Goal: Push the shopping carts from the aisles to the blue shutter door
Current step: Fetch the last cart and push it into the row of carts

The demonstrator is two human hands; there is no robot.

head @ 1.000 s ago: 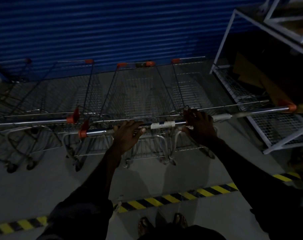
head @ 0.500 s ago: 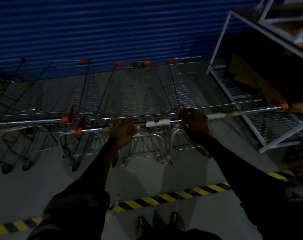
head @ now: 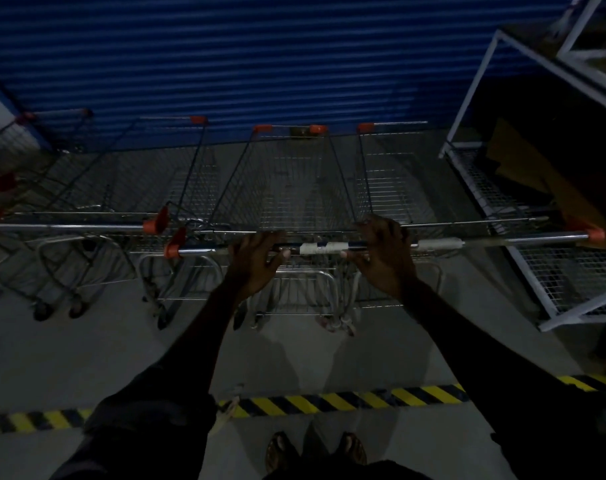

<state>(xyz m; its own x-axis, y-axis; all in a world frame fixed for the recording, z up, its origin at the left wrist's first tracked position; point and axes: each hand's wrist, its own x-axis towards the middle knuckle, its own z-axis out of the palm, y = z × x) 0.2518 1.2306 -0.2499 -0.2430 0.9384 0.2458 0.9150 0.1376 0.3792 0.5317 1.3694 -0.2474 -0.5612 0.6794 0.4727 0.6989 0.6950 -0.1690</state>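
A wire shopping cart [head: 287, 188] stands in front of me, its nose close to the blue shutter door [head: 260, 57]. Its chrome handle bar [head: 322, 248] has orange end caps and white tape in the middle. My left hand [head: 256, 261] grips the bar left of the tape. My right hand [head: 381, 251] grips it right of the tape, fingers curled over the top. More wire carts [head: 97, 202] are parked side by side to the left, and another cart [head: 391, 174] sits close on the right.
A white metal rack [head: 544, 216] with mesh shelves and cardboard stands at the right, close to the handle's right end. A yellow-and-black hazard stripe [head: 346, 401] crosses the grey floor just ahead of my feet [head: 315, 452]. It is dim.
The view has shifted slightly and the carts sit a little closer to the shutter. Both hands keep their hold on the handle bar.
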